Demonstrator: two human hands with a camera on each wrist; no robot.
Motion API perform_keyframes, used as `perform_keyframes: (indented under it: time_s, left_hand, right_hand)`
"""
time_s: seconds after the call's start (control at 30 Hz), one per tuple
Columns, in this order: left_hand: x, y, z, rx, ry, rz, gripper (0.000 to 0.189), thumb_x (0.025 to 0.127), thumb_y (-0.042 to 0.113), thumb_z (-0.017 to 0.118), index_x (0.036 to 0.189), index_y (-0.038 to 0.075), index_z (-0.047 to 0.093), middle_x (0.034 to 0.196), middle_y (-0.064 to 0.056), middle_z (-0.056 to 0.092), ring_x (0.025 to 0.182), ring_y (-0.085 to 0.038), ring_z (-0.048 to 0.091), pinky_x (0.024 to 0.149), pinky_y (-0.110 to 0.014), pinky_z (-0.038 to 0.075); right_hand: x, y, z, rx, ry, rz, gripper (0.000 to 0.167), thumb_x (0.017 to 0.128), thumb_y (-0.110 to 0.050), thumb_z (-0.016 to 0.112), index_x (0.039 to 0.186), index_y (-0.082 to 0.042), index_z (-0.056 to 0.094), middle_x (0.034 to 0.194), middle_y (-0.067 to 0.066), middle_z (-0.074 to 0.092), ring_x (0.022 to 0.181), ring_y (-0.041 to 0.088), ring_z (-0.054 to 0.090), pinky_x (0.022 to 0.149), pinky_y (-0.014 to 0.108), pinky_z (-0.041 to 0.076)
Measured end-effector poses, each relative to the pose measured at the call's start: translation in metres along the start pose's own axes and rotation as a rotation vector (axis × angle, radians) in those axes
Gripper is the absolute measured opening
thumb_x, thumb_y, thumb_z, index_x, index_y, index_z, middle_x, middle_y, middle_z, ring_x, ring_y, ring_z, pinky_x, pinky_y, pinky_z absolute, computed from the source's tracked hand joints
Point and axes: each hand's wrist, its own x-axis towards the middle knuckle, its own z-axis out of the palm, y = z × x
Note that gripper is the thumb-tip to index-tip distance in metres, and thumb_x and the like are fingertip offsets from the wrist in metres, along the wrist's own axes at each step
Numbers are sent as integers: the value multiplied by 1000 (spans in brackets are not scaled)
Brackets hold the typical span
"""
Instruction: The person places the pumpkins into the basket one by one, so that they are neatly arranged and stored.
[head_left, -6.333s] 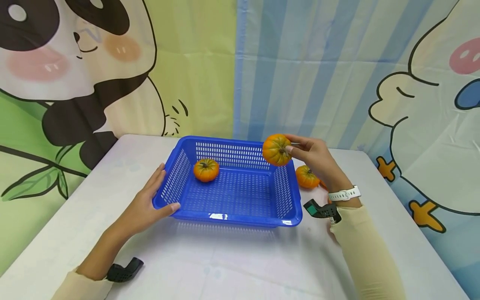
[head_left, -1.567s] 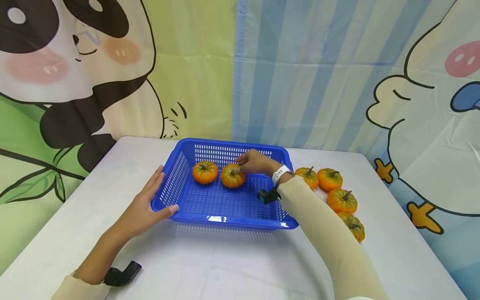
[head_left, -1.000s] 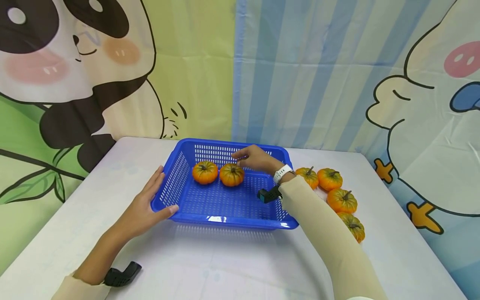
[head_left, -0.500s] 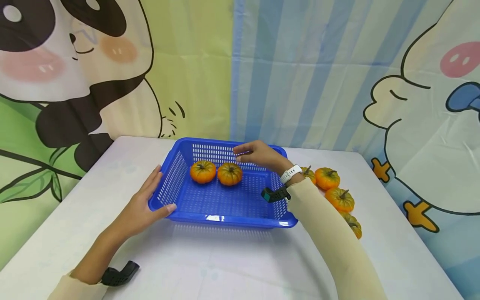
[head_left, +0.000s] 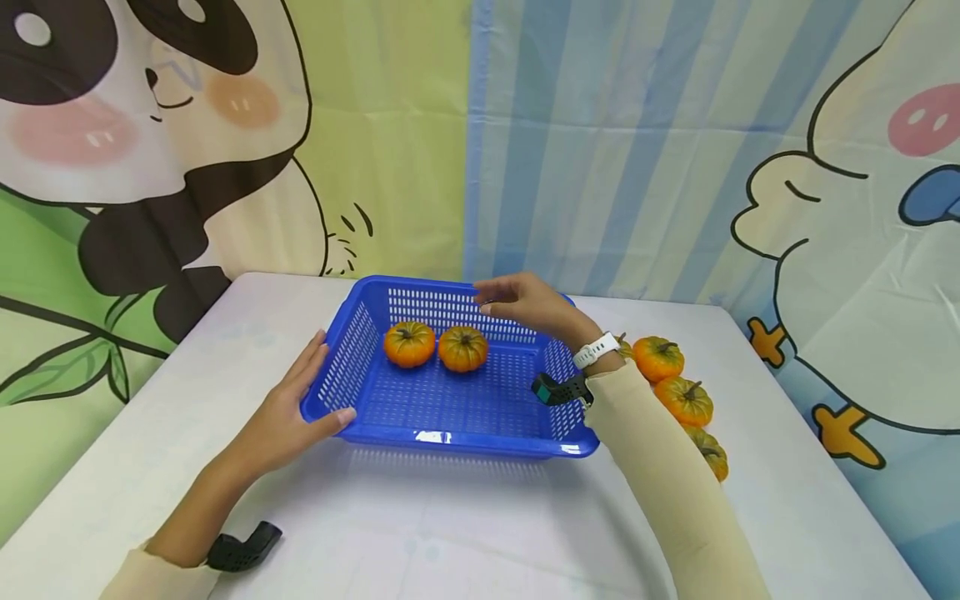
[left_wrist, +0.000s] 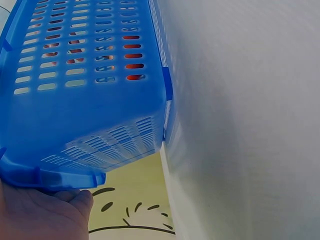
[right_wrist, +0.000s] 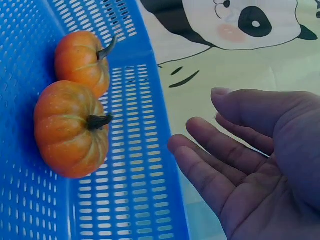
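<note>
First: left hand (head_left: 288, 412), straight fingers against basket (head_left: 465, 439). Inside: two pumpkins (head_left: 462, 348), side by side. Right hand (head_left: 528, 302): fingers parted, empty, near far rim. Tabletop (head_left: 780, 467), right: four pumpkins (head_left: 684, 401). Step, apparently: placement finished; next calls for reaching right.

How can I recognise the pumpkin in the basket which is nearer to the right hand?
On the white table stands a blue basket. Of the orange pair inside, choose the right pumpkin, with bare basket floor on its right; the left pumpkin sits nearer the left wall.
</note>
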Motion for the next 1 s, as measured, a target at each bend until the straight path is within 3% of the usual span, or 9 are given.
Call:
perform_keyframes:
  time_s: [0.1,0.47,0.77,1.0]
  left_hand:
    - [0,1,-1,0,-5,-4,98,86,38,71,156,6,11,163,-3,0,145,-39,9,100,-70,27]
    - [-3,-1,1,-12,-5,0,98,86,39,72,156,5,12,163,-4,0,145,-40,10,100,-70,27]
    - [-1,-1,2,0,3,1,97,86,37,71,156,4,11,163,-4,0,145,-41,10,98,-70,29]
    - [0,0,1,13,4,4,97,86,39,70,155,3,11,163,-5,0,144,-42,10,97,-71,28]
  right_hand:
    - [-7,-1,-7,-23,18,-2,43,96,-18,63,137,-5,56,123,12,65,114,20,60,99,37,47]
    - [-39,11,-31,95,151,-13,44,98,-22,61,139,-8,54,126,10,63,117,21,59,101,39,45]
    - [-62,19,-40,115,286,2,41,97,-21,61,136,-11,58,126,9,64,118,25,58,102,43,44]
    - [-72,33,-41,111,363,-13,40,98,-19,59,138,-9,56,127,9,63,118,24,59,102,39,44]
